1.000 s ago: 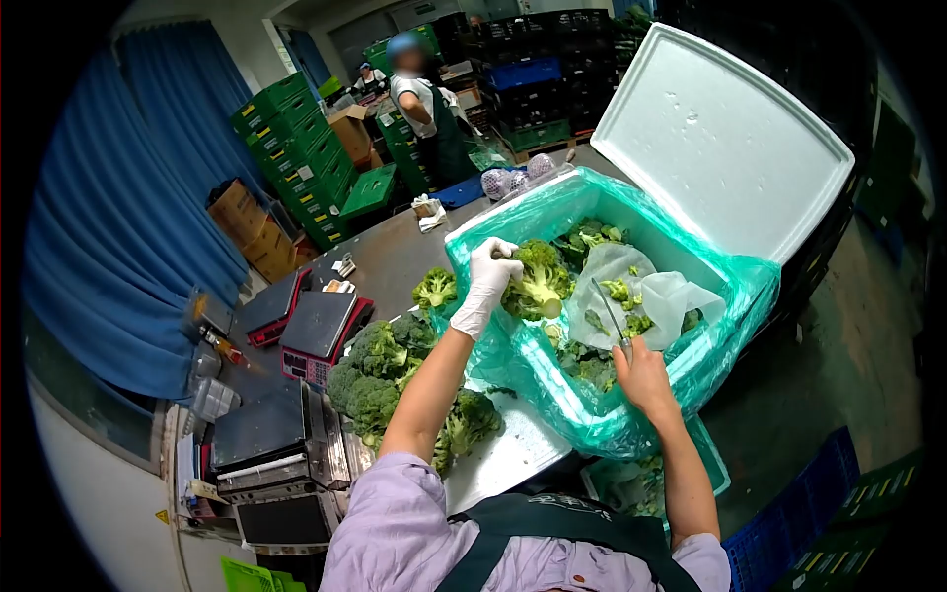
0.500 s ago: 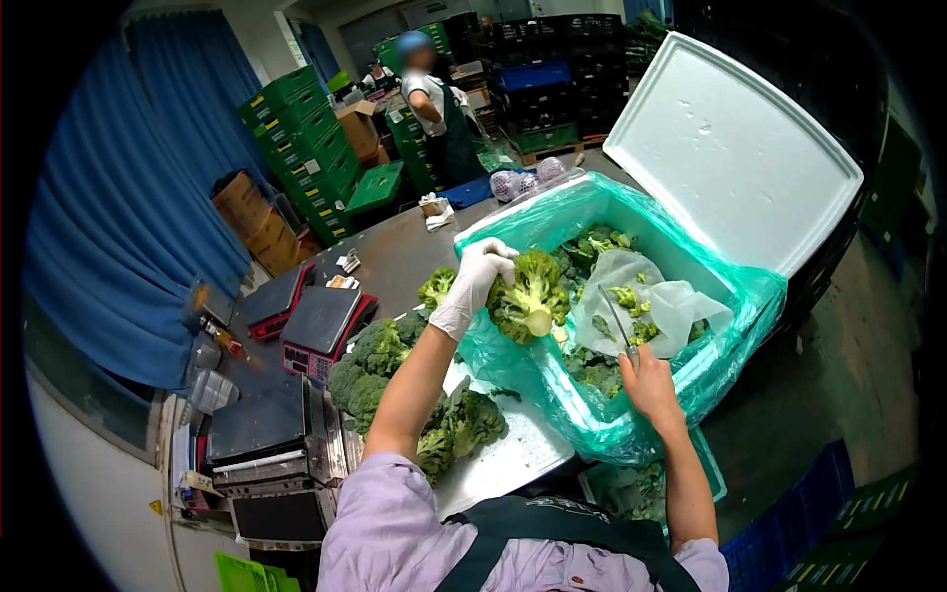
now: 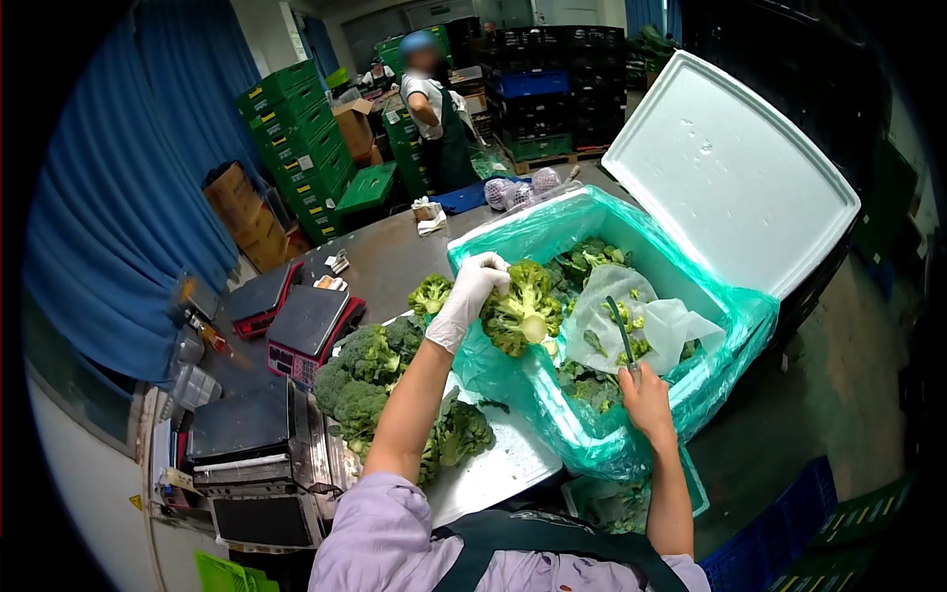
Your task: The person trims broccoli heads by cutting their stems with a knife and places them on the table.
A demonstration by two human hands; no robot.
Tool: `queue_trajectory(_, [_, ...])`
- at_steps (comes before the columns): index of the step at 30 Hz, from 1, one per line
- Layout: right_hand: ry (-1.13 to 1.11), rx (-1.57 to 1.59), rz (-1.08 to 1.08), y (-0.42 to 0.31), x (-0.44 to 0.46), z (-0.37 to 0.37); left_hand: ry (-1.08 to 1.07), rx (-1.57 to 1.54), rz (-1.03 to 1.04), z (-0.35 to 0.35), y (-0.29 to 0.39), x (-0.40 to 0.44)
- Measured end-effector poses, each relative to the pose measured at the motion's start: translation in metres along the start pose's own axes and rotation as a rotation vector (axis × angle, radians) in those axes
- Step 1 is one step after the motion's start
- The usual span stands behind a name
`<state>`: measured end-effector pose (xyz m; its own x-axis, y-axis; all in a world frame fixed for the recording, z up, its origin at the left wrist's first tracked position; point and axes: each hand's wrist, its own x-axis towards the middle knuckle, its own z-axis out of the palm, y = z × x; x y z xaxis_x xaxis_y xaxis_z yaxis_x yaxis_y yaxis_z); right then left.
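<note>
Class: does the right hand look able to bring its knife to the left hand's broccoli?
Probably yes: the right hand holds the knife, and nothing seems to stand between it and the broccoli.

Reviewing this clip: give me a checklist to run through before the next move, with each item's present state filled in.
1. Left hand has hold of the broccoli: ok, stem end exposed.
2. Right hand has hold of the knife: ok.
3. Knife apart from left hand: ok, there is a gap between them.
4. Both hands gloved: not ok, the right hand is bare.
5. Lid clear of the box opening: ok, tilted open.
6. Which edge of the knife is sharp: cannot tell.
</note>
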<state>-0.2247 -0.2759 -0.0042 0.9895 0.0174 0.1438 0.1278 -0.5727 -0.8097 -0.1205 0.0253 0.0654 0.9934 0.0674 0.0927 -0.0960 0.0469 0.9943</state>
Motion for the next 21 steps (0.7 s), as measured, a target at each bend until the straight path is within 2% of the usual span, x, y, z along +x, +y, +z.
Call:
queue_trajectory(5, [-0.007, -0.007, 0.008, 0.005, 0.001, 0.002, 0.002, 0.013, -0.012, -0.005, -0.008, 0.011])
queue_trajectory(9, [0.070, -0.070, -0.108, 0.010, 0.003, 0.006, -0.050, 0.032, -0.021, -0.006, -0.008, 0.013])
queue_trajectory(11, [-0.008, -0.008, 0.026, 0.000, 0.002, 0.001, -0.059, 0.014, -0.013, -0.003, -0.006, 0.011])
queue_trajectory(21, [-0.001, -0.024, 0.003, 0.003, 0.003, 0.006, -0.083, 0.072, -0.015, 0.007, -0.004, 0.010])
